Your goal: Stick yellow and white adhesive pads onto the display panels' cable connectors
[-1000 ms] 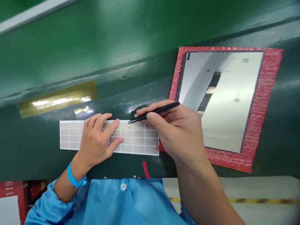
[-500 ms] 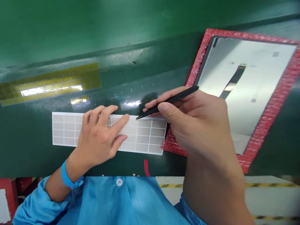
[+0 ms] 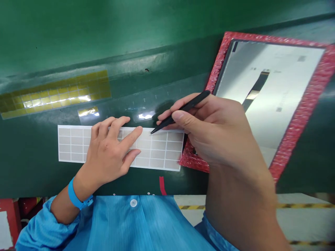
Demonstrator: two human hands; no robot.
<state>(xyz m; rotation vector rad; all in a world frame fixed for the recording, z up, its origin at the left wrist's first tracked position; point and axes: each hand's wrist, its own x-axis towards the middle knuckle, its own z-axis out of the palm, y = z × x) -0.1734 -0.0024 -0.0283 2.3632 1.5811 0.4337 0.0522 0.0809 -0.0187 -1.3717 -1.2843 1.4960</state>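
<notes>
Flat on the green table lies a white sheet of grey rectangular stickers (image 3: 158, 154). My left hand (image 3: 111, 150) rests on its middle with the fingers spread, covering part of the grid. Black tweezers (image 3: 190, 105) are pinched in my right hand (image 3: 214, 125). Their tips point down and left at the upper edge of a sticker, just right of my left index finger; whether they grip its edge I cannot make out. Behind my right hand is a display panel (image 3: 282, 90) with a dark flex cable (image 3: 255, 91), in red bubble wrap (image 3: 295, 139).
A sheet of yellow film squares (image 3: 60, 92) lies at the left, with a small clear-and-yellow piece (image 3: 89, 114) below it. A clear strip (image 3: 157, 99) runs across the middle. Red tape (image 3: 162, 185) sticks near the table's front edge.
The tweezer tips have shifted slightly left along the sticker sheet, and their two points now look closer together. My left hand stays on the sheet. The whole view has moved slightly.
</notes>
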